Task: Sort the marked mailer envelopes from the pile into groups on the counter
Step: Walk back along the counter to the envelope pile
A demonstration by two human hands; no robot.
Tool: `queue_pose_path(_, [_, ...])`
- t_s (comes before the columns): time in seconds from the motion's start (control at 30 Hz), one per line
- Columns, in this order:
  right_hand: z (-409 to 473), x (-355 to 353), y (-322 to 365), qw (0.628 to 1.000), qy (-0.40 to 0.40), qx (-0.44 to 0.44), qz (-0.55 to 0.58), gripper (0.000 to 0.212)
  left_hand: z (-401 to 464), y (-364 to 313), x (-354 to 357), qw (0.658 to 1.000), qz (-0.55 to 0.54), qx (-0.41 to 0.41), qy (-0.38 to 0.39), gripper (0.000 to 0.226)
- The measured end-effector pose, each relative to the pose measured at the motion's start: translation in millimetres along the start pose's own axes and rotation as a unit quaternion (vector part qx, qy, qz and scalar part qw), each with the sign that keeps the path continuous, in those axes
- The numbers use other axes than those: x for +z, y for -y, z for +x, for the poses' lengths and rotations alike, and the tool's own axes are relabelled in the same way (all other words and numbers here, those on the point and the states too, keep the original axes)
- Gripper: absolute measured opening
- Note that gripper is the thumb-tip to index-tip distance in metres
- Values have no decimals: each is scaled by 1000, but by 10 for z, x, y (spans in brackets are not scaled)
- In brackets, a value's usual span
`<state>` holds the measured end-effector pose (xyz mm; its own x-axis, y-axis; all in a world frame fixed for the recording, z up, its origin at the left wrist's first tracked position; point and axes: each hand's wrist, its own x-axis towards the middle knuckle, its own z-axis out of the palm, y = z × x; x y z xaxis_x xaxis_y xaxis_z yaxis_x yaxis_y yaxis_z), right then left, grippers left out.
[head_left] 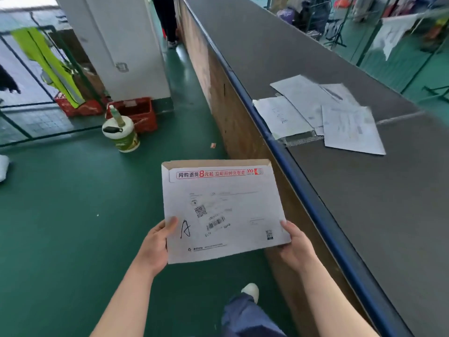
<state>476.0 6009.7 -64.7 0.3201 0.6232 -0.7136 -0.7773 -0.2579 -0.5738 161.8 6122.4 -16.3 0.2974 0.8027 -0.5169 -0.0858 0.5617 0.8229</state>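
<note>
The printed label on the mailer envelope [222, 210] is mostly too faint to be read; only a red banner along its top edge, two square codes, a barcode and a handwritten "A" near its lower left corner can be made out. The fingers of both hands are hidden behind the envelope, so only the thumbs and the backs of the hands are seen. The envelopes in the pile [320, 113] on the worktop [364, 203] are blurred, and their markings cannot be told. A person beyond the far end of the worktop is cut off at the top edge, with only legs and a shoe shown.

The envelope is held in the air over the green floor [73, 215], just beside the worktop's blue edge and not touching it, well short of the pile. It is gripped at its lower left edge by the left hand [155, 246], the thumb lying on the face beside the "A", and at its lower right corner by the right hand [297, 246], the thumb pressed on the front. Both hands lie below the envelope's near edge.

The envelope's face is turned up toward the camera, with its opened brown flap pointing away from the person. Its long axis runs from left to right, tilted slightly clockwise.
</note>
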Motion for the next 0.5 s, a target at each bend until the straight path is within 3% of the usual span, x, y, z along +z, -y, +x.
queue_pose_path(0.2, [652, 349, 827, 991, 5, -46, -124, 26, 1112, -756, 600, 1000, 6, 2, 21, 33])
queue_pose_path(0.3, [984, 342, 1167, 980, -48, -91, -172, 21, 1866, -1021, 967, 998, 29, -27, 38, 33])
queue_pose_path(0.5, [1621, 354, 1758, 968, -185, -154, -68, 11, 3400, -1309, 1745, 987, 63, -74, 125, 24])
